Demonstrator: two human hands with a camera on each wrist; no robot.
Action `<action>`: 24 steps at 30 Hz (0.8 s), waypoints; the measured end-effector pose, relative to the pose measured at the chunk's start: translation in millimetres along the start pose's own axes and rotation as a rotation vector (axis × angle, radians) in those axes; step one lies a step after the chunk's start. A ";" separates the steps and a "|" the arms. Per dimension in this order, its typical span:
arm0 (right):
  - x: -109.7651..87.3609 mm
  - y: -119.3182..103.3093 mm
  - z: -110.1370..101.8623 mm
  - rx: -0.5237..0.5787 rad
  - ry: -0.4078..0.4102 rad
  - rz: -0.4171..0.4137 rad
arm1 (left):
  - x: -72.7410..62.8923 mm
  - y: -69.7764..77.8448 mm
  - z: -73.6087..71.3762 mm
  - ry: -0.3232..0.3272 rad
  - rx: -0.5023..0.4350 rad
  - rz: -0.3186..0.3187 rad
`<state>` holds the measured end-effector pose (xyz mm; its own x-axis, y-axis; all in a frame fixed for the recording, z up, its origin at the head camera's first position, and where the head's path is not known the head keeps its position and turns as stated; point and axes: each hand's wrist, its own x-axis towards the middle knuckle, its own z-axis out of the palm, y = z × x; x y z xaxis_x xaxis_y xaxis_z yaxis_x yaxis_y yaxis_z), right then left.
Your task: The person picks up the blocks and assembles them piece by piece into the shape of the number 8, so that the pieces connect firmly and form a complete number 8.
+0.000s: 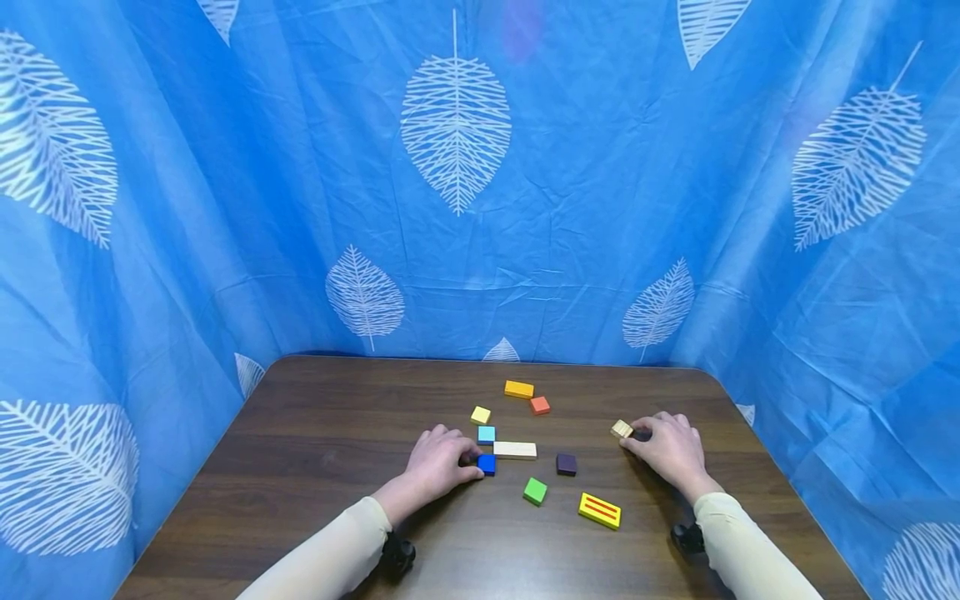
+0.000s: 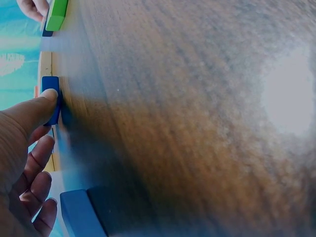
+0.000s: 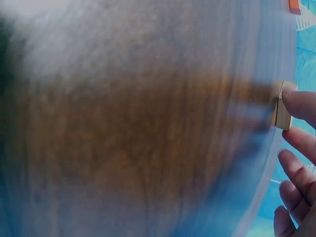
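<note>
My left hand (image 1: 440, 465) pinches a dark blue block (image 1: 487, 465) between thumb and forefinger, low over the brown table. In the left wrist view, the thumb lies on the near face of that block, with the other fingers loosely bent below. Just beyond it lie a long cream block (image 1: 515, 450) and a light blue block (image 1: 486, 435). Over at the right, my right hand (image 1: 670, 448) holds a small bare-wood block (image 1: 621, 429) by thumb and forefinger. The right wrist view shows this wooden block (image 3: 285, 106) close at the tabletop, the remaining fingers curled loosely beneath.
Farther back lie pale yellow (image 1: 481, 415), orange (image 1: 519, 388) and red-orange (image 1: 540, 405) blocks. Between the hands are a dark purple block (image 1: 566, 464), a green block (image 1: 535, 491) and a yellow block with red stripes (image 1: 599, 510). A blue leaf-patterned curtain (image 1: 570, 250) surrounds the table (image 1: 337, 433).
</note>
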<state>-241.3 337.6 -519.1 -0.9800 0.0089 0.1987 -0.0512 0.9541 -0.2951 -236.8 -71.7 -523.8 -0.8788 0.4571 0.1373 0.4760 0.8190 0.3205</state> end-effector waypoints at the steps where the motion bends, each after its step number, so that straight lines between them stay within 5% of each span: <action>1: 0.1 -0.5 0.1 -0.001 -0.002 0.004 | 0.0 0.0 0.0 0.002 0.001 0.001; 14: 4.6 -6.9 4.3 0.015 0.012 0.014 | -1.3 1.1 -1.7 0.013 0.003 0.001; 24: 13.4 -40.4 12.3 0.078 -0.012 -0.077 | -1.0 1.6 -2.0 0.005 0.001 -0.008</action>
<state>-254.8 295.5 -516.0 -0.9749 -0.0674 0.2124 -0.1406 0.9256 -0.3515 -235.2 -71.6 -521.6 -0.8825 0.4491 0.1395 0.4694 0.8228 0.3204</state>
